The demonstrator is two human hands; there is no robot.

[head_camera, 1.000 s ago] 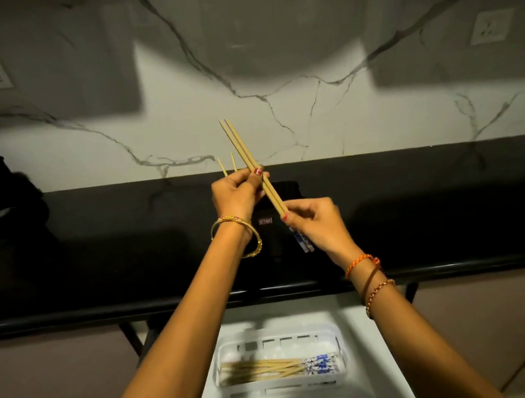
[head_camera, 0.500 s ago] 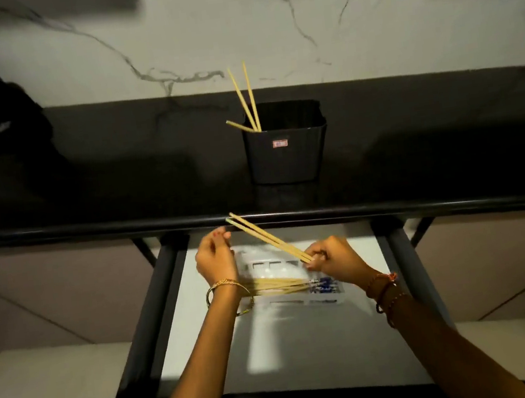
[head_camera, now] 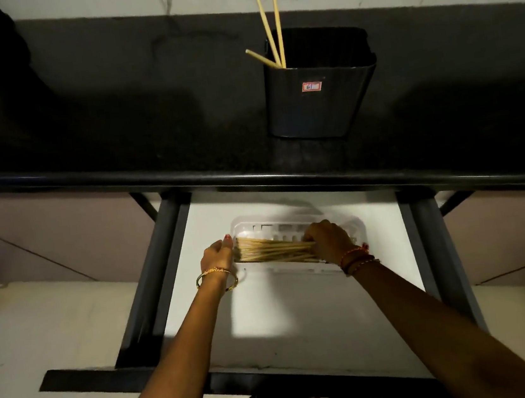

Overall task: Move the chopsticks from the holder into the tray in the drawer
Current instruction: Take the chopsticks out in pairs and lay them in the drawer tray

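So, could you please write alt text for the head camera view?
Both hands lay a bundle of chopsticks into a clear tray in an open drawer: the right hand grips the bundle, the left hand touches its ends. Three chopsticks remain in the black holder on the counter above.

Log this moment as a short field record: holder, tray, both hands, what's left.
holder: black plastic holder on the dark countertop
left to move: three bamboo chopsticks in it
tray: clear plastic tray in the open white drawer, holding a chopstick bundle
left hand: at bundle's left ends
right hand: curled over bundle's right part
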